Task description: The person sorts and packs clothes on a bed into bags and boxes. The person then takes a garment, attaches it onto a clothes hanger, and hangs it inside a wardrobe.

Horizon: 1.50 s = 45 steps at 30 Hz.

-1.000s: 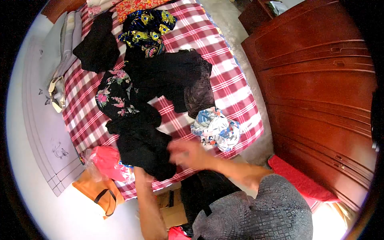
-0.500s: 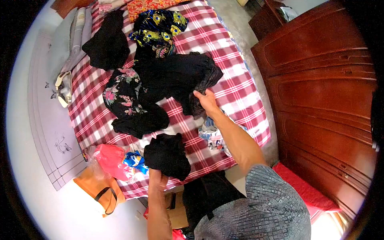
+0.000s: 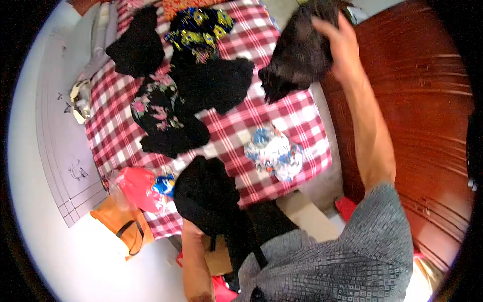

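My right hand (image 3: 343, 48) is raised at the upper right, closed on a sheer black garment (image 3: 297, 55) that hangs beside the bed's edge, slightly blurred. At the near edge of the bed my left hand (image 3: 192, 229) is closed under a bunched black cloth (image 3: 206, 194), which covers its fingers. A white cloth with blue print (image 3: 275, 153) lies crumpled between the two hands. Across the middle of the bed are a black garment (image 3: 214, 85) and a black top with pink flowers (image 3: 161, 116). Another black piece (image 3: 138, 45) and a yellow-and-blue patterned cloth (image 3: 198, 27) lie farther away.
Everything lies on a red-and-white checked bedspread (image 3: 251, 128). A pink plastic bag (image 3: 138, 186) and an orange bag (image 3: 115, 221) are at the lower left, near the wall. A dark red wooden wardrobe (image 3: 402, 110) stands along the right side.
My right hand has lifted the sheer black garment off the bed, up and to the right, uncovering more of the white-and-blue cloth. My left hand keeps its black cloth, now spread larger.
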Each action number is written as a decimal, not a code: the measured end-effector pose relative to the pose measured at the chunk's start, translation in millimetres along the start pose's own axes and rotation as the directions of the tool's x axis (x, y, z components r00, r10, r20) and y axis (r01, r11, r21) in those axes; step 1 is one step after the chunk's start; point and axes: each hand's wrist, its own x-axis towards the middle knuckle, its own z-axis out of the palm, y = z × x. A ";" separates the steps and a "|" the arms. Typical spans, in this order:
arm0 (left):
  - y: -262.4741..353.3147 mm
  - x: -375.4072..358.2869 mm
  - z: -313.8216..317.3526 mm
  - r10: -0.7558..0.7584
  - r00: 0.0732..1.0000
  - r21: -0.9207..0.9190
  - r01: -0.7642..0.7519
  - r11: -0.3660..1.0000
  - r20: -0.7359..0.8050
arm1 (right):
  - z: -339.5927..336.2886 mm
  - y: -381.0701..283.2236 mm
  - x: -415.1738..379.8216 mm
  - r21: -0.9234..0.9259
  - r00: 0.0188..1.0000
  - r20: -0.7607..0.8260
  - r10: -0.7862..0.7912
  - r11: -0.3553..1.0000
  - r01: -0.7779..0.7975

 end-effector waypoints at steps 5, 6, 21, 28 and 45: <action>-6.3 -20.4 -22.6 0.001 0.999 -0.017 -0.002 1.000 -0.041 | 37.6 -42.3 34.3 0.165 0.962 0.134 -0.236 0.963 0.214; -9.5 -23.8 -26.1 0.000 0.999 -0.019 -0.001 1.000 -0.044 | 44.0 -44.1 32.3 0.131 0.942 0.206 -0.265 0.962 0.241; -65.2 -57.8 -48.3 0.016 0.999 -0.085 -0.019 0.996 -0.036 | -41.8 339.9 -317.7 -0.894 0.521 0.174 0.836 0.355 -0.272; -71.8 -72.3 -36.6 -0.108 0.994 -0.298 0.111 0.948 0.028 | -22.5 220.0 -303.5 -0.363 0.545 0.230 0.806 0.591 -0.720; -71.3 -65.8 29.3 -0.283 0.951 -0.218 0.251 0.943 -0.128 | 34.0 63.5 -135.8 -0.676 0.898 0.323 0.300 0.737 -0.003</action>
